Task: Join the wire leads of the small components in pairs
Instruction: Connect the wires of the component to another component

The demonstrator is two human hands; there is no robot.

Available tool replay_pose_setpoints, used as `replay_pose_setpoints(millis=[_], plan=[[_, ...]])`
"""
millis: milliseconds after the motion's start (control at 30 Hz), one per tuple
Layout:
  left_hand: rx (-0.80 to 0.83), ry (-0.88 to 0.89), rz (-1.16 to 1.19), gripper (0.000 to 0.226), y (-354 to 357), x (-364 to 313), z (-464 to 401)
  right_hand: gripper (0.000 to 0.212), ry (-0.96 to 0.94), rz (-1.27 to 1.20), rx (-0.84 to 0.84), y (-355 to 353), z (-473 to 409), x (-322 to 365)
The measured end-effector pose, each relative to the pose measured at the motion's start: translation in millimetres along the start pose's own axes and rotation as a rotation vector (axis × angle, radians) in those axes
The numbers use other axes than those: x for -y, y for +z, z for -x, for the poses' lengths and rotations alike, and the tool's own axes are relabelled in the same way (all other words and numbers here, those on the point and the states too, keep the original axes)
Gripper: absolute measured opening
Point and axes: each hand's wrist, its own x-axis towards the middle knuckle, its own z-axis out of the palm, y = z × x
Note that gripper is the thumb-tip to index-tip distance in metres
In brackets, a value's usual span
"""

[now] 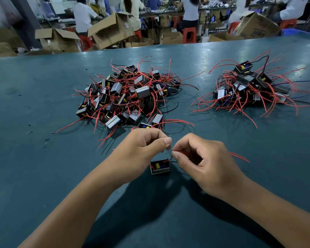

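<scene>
Twisting leads on one component (160, 166), a small black open-topped module with a yellow part inside, sitting on the bench (43, 108) between my wrists. Its red lead (177, 152) and a thin black lead rise to where my fingertips meet.

To do this well, I reckon: keep both bare ends side by side, pinch close to the tips, roll in one direction only, and leave slack so the module isn't dragged.

Left hand (141, 149): fingers curled, thumb and forefinger pinching the lead end, knuckles up, wrist low over the bench. Right hand (200, 161): fingers curled too, thumb and forefinger gripping the red lead just beside the left thumb tip; more red wire trails out past its far side. Whether the ends already cross is too small to tell.

Large pile of components (125, 97) beyond my hands; smaller pile (252, 86) to the right, well apart.
</scene>
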Motion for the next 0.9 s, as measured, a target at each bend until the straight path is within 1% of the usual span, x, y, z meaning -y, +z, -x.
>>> replay_pose_setpoints(millis=[67, 133, 167, 233, 300, 400, 467, 533, 800, 900], plan=[[-0.005, -0.063, 0.030, 0.034, 1.0, 0.2, -0.9, 0.008, -0.008, -0.002, 0.009, 0.3, 0.4, 0.2], [-0.046, -0.083, 0.061, 0.035, 0.2, 0.2, -2.4, 0.008, -0.005, 0.003, 0.009, 0.6, 0.2, 0.3], [-0.078, -0.063, 0.072, 0.033, -1.3, 0.8, -3.1, 0.007, 0.003, 0.002, 0.002, 0.7, -0.3, 0.2], [-0.122, 0.036, 0.035, 0.025, -6.7, 2.0, -3.0, 0.007, 0.029, -0.009, -0.017, 0.0, -1.2, 0.1], [-0.111, 0.136, -0.032, 0.015, -11.0, 2.3, -1.1, 0.008, 0.054, -0.022, -0.029, -0.7, -1.8, 0.2], [-0.058, 0.222, -0.107, 0.005, -12.0, 2.3, 0.9, 0.007, 0.074, -0.036, -0.025, -1.2, -1.7, 0.3], [-0.018, 0.294, -0.190, 0.006, -11.2, 2.5, 1.0, 0.006, 0.079, -0.037, -0.017, -1.3, -1.1, 0.2], [0.000, 0.349, -0.218, 0.010, -11.8, 3.3, 0.1, 0.005, 0.086, -0.037, -0.020, -1.2, -0.9, -0.1], [-0.043, 0.416, -0.341, 0.014, -20.8, 4.9, 0.3, 0.008, 0.078, -0.035, -0.045, -0.7, -1.3, -1.3], [-0.078, 0.480, -0.412, 0.012, -18.4, 3.4, -1.1, 0.007, 0.079, -0.055, -0.034, 0.3, -1.4, -1.8]])
